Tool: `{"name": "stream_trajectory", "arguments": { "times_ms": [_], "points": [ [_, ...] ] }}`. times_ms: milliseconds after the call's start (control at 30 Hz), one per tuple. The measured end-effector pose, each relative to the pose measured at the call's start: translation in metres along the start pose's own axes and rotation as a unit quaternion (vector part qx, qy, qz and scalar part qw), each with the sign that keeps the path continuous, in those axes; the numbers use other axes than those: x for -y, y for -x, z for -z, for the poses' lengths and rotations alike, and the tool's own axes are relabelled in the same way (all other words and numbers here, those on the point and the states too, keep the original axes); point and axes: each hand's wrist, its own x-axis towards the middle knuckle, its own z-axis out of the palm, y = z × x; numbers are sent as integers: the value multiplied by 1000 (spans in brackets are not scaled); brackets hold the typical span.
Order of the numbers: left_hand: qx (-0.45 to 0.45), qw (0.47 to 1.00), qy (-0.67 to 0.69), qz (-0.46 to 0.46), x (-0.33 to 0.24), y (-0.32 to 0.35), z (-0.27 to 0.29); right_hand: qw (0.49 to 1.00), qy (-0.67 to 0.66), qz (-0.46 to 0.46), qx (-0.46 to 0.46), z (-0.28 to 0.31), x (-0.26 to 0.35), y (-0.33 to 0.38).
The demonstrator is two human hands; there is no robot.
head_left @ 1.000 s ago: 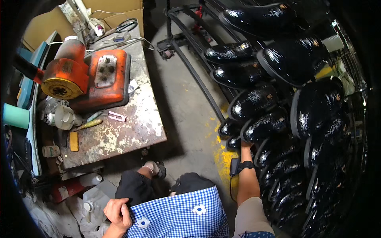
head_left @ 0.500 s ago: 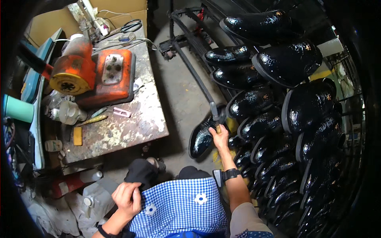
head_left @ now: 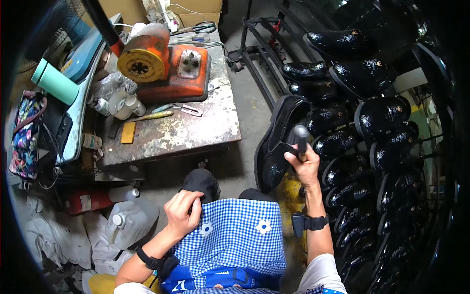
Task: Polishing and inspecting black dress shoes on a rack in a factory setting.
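My right hand (head_left: 306,169) is closed around a hand tool with a rounded metal end (head_left: 301,131) and a short handle. The tool's exact kind is unclear. Just left of that hand is a black shoe (head_left: 274,161), tilted, with its opening upward and its dark sole edge along the left. Whether my fingers also touch the shoe cannot be made out. My left hand (head_left: 183,211) rests by my knee at the upper edge of the blue checked apron (head_left: 235,235). Its fingers are curled in, with nothing visible in them.
Rows of glossy black shoes (head_left: 347,171) fill a dark rack (head_left: 267,54) on the right. A stained worktable (head_left: 196,132) at the left bears an orange machine (head_left: 171,83) and a yellow block (head_left: 128,132). A plastic jug (head_left: 129,223) and red bottle (head_left: 88,200) lie below.
The view has shifted left. The shoe by my right hand is now higher and turned, showing its opening. The tool's metal end now points toward me. My left hand stays curled.
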Motion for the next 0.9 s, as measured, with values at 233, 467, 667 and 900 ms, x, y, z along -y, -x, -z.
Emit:
{"name": "stream_trajectory", "arguments": {
  "times_ms": [233,467,667,900],
  "points": [
    [-55,997,49,39,6,15,22,983,-109,144,-18,14,102,28],
    [8,907,357,222,-14,52,57,969,-216,80,87,-22,170,76],
    [131,843,463,241,-40,53,80,940,-51,212,264,-75,201,109],
    [48,812,506,288,-21,69,89,911,35,307,273,-109,227,150]
  ]
}}
